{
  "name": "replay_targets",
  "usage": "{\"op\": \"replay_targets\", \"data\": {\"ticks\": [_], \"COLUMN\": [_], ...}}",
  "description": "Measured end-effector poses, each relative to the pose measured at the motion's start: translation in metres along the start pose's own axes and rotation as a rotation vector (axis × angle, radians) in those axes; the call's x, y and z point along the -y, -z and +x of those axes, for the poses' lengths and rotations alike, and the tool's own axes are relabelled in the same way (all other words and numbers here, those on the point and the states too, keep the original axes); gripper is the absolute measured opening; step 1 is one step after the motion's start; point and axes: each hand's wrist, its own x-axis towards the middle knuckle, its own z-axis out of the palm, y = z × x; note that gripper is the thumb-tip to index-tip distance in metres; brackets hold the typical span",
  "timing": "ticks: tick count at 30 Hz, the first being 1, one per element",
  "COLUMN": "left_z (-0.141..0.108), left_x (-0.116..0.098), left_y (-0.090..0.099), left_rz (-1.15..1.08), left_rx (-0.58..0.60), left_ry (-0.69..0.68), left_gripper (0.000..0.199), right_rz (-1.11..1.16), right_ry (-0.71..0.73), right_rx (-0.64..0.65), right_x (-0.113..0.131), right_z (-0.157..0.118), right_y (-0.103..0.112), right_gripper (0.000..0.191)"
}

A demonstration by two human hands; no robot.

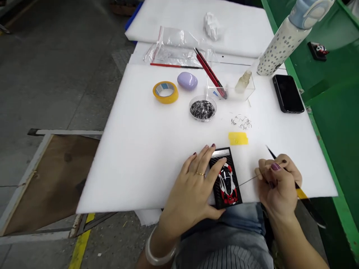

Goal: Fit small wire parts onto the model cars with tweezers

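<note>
A small red, white and black model car [227, 183] sits on a black rectangular base [218, 194] at the table's front edge. My left hand [193, 183] grips the base, index finger at the car's far end and thumb at the near corner, other fingers spread on the table. In my right hand [279, 183], pinched fingers hold a thin needle-like rod [248, 181], its tip at the car's right side. The same hand also keeps a black pointed tool with a yellow band [302, 193], apparently tweezers, its tip facing away from me.
Beyond lie yellow tape pieces [238, 138], loose dark slivers [241, 122], a dish of black slivers [202, 109], a tape roll [166, 98], a purple egg-shaped object [187, 81], a clear box [232, 94] with a cutter [210, 73], a phone [288, 93] and a bottle [283, 46].
</note>
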Motion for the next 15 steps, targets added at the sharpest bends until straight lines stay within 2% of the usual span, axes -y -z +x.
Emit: {"op": "replay_targets", "data": {"ticks": [2, 4, 9, 15], "left_z": [-0.0006, -0.0011, -0.0015, -0.0011], "left_x": [0.0002, 0.0006, 0.0009, -0.0001], "left_y": [-0.0002, -0.0010, -0.0020, 0.0000], "left_rz": [-0.008, -0.016, -0.039, -0.042], "left_rx": [0.001, 0.003, 0.004, 0.009], "left_ry": [0.005, 0.007, 0.021, 0.024], "left_gripper": [0.122, 0.121, 0.119, 0.120], "right_rz": [0.061, 0.065, 0.012, -0.004], "right_ry": [-0.073, -0.054, 0.002, 0.004], "right_rx": [-0.042, -0.070, -0.013, -0.011], "right_x": [-0.0116, -0.0151, -0.0132, -0.0145], "right_z": [-0.0088, -0.0084, -0.0058, -0.0088], "right_y": [0.0019, 0.0007, -0.0026, -0.0034], "right_gripper": [0.032, 0.034, 0.041, 0.039]}}
